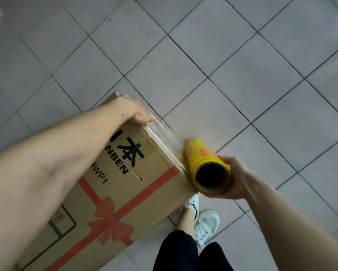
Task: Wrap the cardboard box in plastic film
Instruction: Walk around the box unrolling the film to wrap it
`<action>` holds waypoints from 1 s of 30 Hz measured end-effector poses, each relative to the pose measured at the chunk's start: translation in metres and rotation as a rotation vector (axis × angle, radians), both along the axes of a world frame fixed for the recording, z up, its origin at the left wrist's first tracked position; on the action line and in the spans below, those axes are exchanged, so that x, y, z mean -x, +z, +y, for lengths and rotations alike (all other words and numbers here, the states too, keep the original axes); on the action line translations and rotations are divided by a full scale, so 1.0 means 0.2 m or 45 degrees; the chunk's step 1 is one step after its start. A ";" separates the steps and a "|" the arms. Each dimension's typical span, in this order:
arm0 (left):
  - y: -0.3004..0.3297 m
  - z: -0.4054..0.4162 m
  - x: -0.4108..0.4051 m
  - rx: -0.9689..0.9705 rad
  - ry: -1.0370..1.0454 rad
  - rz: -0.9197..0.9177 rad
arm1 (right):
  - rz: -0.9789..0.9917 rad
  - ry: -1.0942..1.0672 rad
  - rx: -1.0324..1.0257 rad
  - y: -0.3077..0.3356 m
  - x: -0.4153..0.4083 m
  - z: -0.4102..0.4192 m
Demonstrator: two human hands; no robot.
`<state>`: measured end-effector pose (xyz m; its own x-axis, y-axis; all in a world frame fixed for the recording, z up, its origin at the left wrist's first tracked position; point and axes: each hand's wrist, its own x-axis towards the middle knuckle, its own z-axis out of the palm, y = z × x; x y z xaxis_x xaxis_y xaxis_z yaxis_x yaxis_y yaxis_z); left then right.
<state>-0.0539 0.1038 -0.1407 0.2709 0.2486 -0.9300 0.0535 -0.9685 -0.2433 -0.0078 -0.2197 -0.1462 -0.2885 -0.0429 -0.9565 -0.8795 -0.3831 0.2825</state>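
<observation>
A tall brown cardboard box (136, 194) with a printed red ribbon and black lettering stands on the tiled floor at lower left. My left hand (129, 111) grips the box's far top corner, fingers wrapped over the edge and pinning the clear plastic film (164, 141) there. The film stretches along the box's upper right edge down to a yellow roll (205, 163) with a cardboard core. My right hand (235, 178) holds the near end of that roll, just to the right of the box.
Grey floor tiles (242, 65) with dark grout fill the rest of the view. My two feet in white sneakers (205, 224) and dark trouser legs stand right beside the box's lower right corner.
</observation>
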 end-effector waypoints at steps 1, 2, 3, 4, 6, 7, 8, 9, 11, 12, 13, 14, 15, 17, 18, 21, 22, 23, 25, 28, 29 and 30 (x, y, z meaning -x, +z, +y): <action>0.00 -0.01 0.00 -0.007 0.000 0.011 | 0.044 -0.092 -0.027 0.02 0.02 -0.04; 0.00 -0.04 0.00 -0.012 -0.004 0.024 | 0.046 -0.119 -0.043 0.03 0.03 -0.06; 0.00 -0.06 0.00 -0.009 -0.015 0.034 | 0.045 -0.104 -0.071 0.04 0.02 -0.05; 0.01 -0.10 0.00 0.006 -0.016 0.040 | -0.022 0.044 -0.063 0.04 0.00 -0.03; 0.02 -0.21 0.01 0.101 0.042 0.010 | -0.281 0.553 -0.053 0.05 -0.07 0.06; 0.03 -0.28 0.02 0.183 0.090 -0.021 | -0.440 0.847 -0.093 0.06 -0.10 0.12; 0.03 -0.34 0.04 0.261 0.131 -0.051 | -0.586 1.082 -0.145 0.09 -0.12 0.18; 0.04 -0.41 0.06 0.306 0.137 -0.084 | -0.701 1.227 -0.188 0.10 -0.14 0.24; 0.04 -0.52 0.12 0.293 0.049 -0.166 | -0.756 1.380 -0.268 0.12 -0.14 0.34; 0.04 -0.56 0.14 0.262 0.004 -0.211 | -0.718 1.430 -0.323 0.13 -0.13 0.37; 0.04 -0.58 0.16 0.236 -0.036 -0.263 | -0.662 1.474 -0.410 0.14 -0.11 0.38; 0.05 -0.59 0.17 0.215 -0.066 -0.314 | -0.562 1.506 -0.471 0.15 -0.09 0.39; 0.06 -0.59 0.17 0.201 -0.085 -0.355 | -0.480 1.521 -0.510 0.17 -0.07 0.38; 0.06 -0.60 0.16 0.191 -0.109 -0.395 | -0.474 1.462 -0.528 0.19 -0.06 0.33; 0.06 -0.60 0.16 0.178 -0.102 -0.402 | -0.512 1.347 -0.487 0.20 -0.05 0.28; 0.04 -0.60 0.17 0.146 -0.075 -0.424 | -0.577 0.941 -0.273 0.16 -0.01 0.07; 0.03 -0.60 0.17 0.138 -0.074 -0.425 | -0.536 0.803 -0.210 0.15 0.02 -0.01; 0.03 -0.60 0.17 0.128 -0.070 -0.421 | -0.453 0.653 -0.152 0.14 0.05 -0.09; 0.02 -0.59 0.17 0.108 -0.059 -0.415 | -0.321 0.306 -0.098 0.13 0.11 -0.23; 0.02 -0.60 0.16 0.100 -0.059 -0.422 | -0.222 -0.142 -0.040 0.09 0.25 -0.43; 0.02 -0.61 0.16 0.097 -0.057 -0.427 | -0.172 -0.268 -0.023 0.07 0.31 -0.46; 0.02 -0.61 0.16 0.097 -0.052 -0.432 | -0.123 -0.380 -0.010 0.07 0.39 -0.48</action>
